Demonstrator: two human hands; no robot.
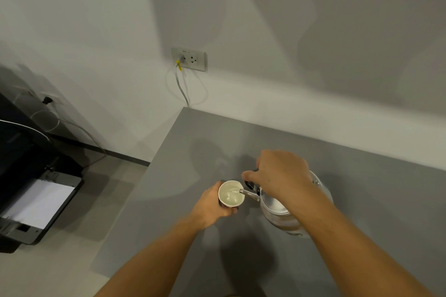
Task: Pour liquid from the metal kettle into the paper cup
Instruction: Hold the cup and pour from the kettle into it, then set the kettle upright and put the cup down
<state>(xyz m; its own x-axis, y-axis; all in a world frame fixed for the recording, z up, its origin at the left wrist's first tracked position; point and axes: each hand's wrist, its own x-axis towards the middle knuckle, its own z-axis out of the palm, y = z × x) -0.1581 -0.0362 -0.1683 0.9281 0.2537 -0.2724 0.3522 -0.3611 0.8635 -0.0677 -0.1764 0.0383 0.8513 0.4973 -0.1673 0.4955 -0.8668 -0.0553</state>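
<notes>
Thin paper cup (231, 194), probably soft, crushable and light, stood on the grey bench (362, 176), left hand (212, 202) wrapped round it; right hand (280, 171) clenched on the tilted metal kettle (277, 207)'s handle, spout over the rim.

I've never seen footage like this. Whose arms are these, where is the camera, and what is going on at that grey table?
No machine here: a person wears a camera on the head, looking down at their own arms. The left hand steadies a paper cup on the grey table. The right hand grips the handle of a metal kettle, tilted so its spout reaches over the cup's rim; the cup already holds liquid. Behind, a wall socket has a cable plugged in, and a printer sits lower left.
</notes>
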